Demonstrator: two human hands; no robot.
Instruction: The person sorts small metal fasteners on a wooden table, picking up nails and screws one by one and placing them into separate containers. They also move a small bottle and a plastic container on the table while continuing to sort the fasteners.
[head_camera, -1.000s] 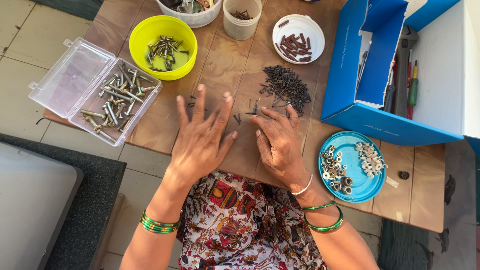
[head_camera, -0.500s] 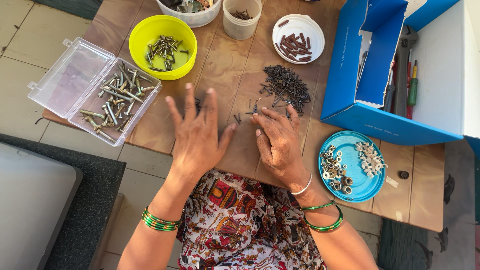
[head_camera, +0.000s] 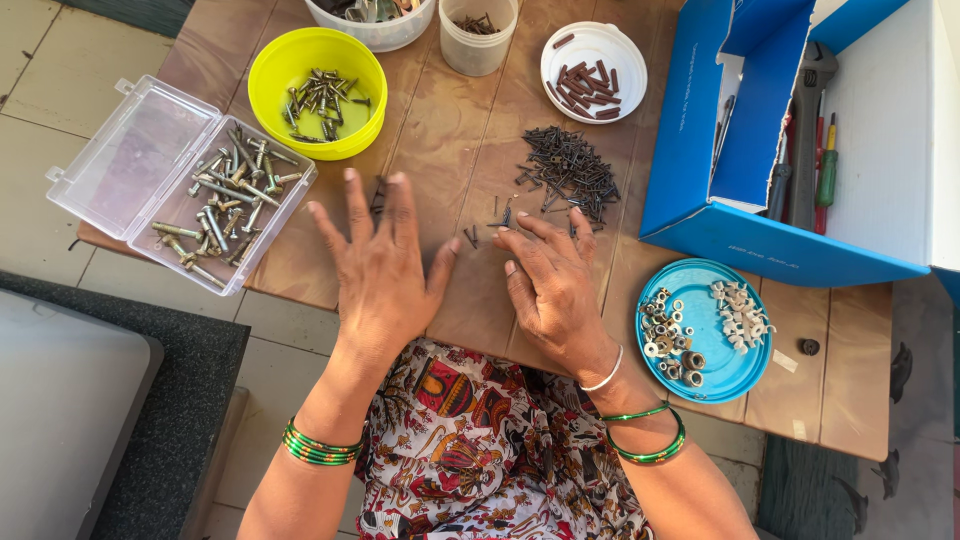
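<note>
Just beyond the fingertips of the right hand (head_camera: 555, 290), flat and holding nothing, lie loose dark screws (head_camera: 495, 222) short of the pile (head_camera: 568, 178); left hand (head_camera: 380, 265) hovers splayed, empty; picking singly seems advisable.

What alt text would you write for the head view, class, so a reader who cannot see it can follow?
Two bare hands, left and right, spread flat over a brown table beside a loose pile of dark screws. Around them sit a yellow bowl and clear box of bolts, a blue plate of washers and a blue carton of tools.
</note>
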